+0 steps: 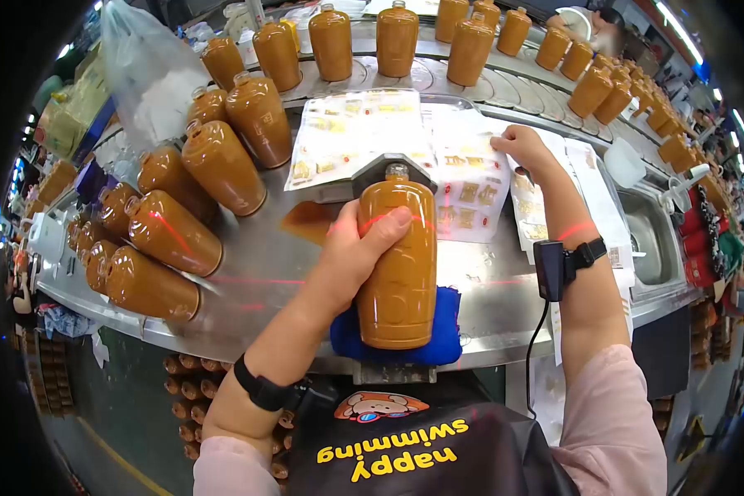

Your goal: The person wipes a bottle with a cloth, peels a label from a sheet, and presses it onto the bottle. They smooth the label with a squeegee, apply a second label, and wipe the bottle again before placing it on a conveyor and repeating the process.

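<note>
A glossy brown bottle [397, 285] lies with its neck pointing away, on a blue cloth [448, 326] and against a dark angled rest [364, 176]. My left hand [362, 248] is closed round its left side, thumb on top. My right hand [525, 150] is at the upper right, its fingers pinched at the edge of a printed sticker sheet [475, 186]; whether a sticker is between them is too small to tell. Another printed sheet [351, 132] lies to the left of that one, behind the rest.
Several brown bottles [223, 165] stand at the left of the metal table [256, 273]. More bottles [397, 41] line a curved conveyor [504, 89] at the back. A metal sink [649, 240] is at the right. A co-worker [583, 25] is at the back right.
</note>
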Available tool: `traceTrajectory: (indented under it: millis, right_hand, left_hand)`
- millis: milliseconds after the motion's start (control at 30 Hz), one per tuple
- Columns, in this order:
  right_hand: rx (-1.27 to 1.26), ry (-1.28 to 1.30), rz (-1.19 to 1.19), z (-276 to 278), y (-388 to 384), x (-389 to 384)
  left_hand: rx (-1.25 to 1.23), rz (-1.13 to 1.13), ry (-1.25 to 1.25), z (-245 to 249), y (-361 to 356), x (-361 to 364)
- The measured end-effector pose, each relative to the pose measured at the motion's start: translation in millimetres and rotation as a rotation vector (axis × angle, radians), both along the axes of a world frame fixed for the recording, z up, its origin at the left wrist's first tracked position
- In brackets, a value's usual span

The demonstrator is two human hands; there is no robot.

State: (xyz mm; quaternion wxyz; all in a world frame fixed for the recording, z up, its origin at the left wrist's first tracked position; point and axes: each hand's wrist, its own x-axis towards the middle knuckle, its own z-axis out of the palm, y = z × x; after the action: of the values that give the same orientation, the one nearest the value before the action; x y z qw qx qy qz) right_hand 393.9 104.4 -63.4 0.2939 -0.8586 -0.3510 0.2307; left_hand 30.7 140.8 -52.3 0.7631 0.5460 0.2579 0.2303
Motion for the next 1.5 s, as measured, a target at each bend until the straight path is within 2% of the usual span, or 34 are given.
traceTrajectory:
  millis: [100, 133, 233, 267, 333, 367, 433, 467, 500, 567, 667, 700, 767, 867, 967, 1000, 1100, 1200, 1300, 1367, 1433, 1467, 1500]
  right_hand:
    - [0.012, -0.618, 0.279, -14.3, 8.6, 25.0]
    - [-0.051, -0.809, 0.203, -7.2, 4.1, 7.6]
    - [0.015, -1.036, 0.131, 15.9, -10.0, -29.3]
    - [0.048, -1.037, 0.17, 23.2, -12.1, -35.6]
    - [0.207, -0.997, 0.252, 40.5, -15.7, -49.6]
    - [0.287, -0.974, 0.297, 50.0, -18.0, -58.8]
    - [0.5, -0.716, 0.42, 79.2, -22.4, -86.6]
    - [0.604, -0.584, 0.485, 95.4, -24.8, -102.2]
    - [0.647, -0.332, 0.467, 112.2, -29.4, -119.3]
    - [0.696, 0.176, 0.42, 133.4, -43.3, -149.2]
    - [0.786, 0.318, 0.444, 124.2, -55.4, -163.1]
    - [0.755, 0.34, 0.437, 119.3, -60.5, -164.9]
    - [0.678, 0.196, 0.471, 103.2, -66.1, -158.8]
    - [0.679, -0.593, 0.473, 105.6, -73.5, -146.8]
    - [0.746, -0.624, 0.656, 140.6, -73.3, -171.1]
    - [0.734, -0.625, 0.749, 141.7, -66.8, -174.2]
    - [0.703, -0.718, 0.836, 139.3, -51.7, -171.2]
    - [0.606, -0.591, 0.861, 136.7, -42.5, -160.8]
    - [0.667, -0.516, 0.801, 112.4, -8.1, -119.8]
    - [0.555, -0.431, 0.599, 87.5, 23.8, -85.2]
    - [0.471, -0.501, 0.5, 42.3, 62.0, -43.8]
    - [0.383, -0.57, 0.483, 11.6, 78.3, -23.5]
    - [0.295, -0.638, 0.468, 4.8, 86.8, -25.7]
  left_hand:
    - [0.034, 0.001, -0.024, -0.9, -0.8, 3.3]
    - [0.051, 0.003, -0.037, 0.0, -1.8, 3.0]
    - [0.353, 0.233, 0.026, -17.6, -0.4, 3.6]
    - [0.439, 0.259, 0.019, -15.8, -3.7, 1.6]
    - [0.616, 0.319, 0.003, 8.0, -12.0, -3.1]
    - [0.706, 0.277, 0.067, 20.3, -14.0, -5.0]
    - [0.88, 0.197, 0.206, 42.0, -14.6, -7.3]
    - [0.869, 0.15, 0.131, 47.2, -14.7, -0.9]
    - [0.804, 0.109, 0.094, 46.5, -11.7, 5.7]
    - [0.717, 0.186, 0.009, 43.4, -6.4, 17.2]
    - [0.025, 0.06, -0.33, 59.8, -6.5, 22.0]
    - [0.018, 0.088, -0.349, 56.7, -4.8, 22.7]
    - [-0.002, 0.142, -0.384, 45.4, -0.2, 24.5]
    - [1.053, 0.376, 0.023, 56.8, 5.4, 15.0]
    - [1.608, 0.474, 0.137, 78.3, -2.4, 17.3]
    - [1.663, 0.419, 0.123, 82.1, -1.0, 20.3]
    - [1.73, 0.391, 0.118, 90.0, -1.8, 25.4]
    - [1.609, 0.383, 0.077, 78.8, 7.9, 27.7]
    - [1.328, 0.309, 0.107, 71.6, 10.0, 12.0]
    - [1.241, 0.301, 0.135, 48.0, 12.5, -6.9]
    - [1.066, 0.312, 0.136, 18.5, 7.1, -20.7]
    - [0.828, 0.254, 0.047, 5.8, 1.5, -24.2]
    - [0.588, 0.197, -0.037, -3.6, -3.5, -27.1]
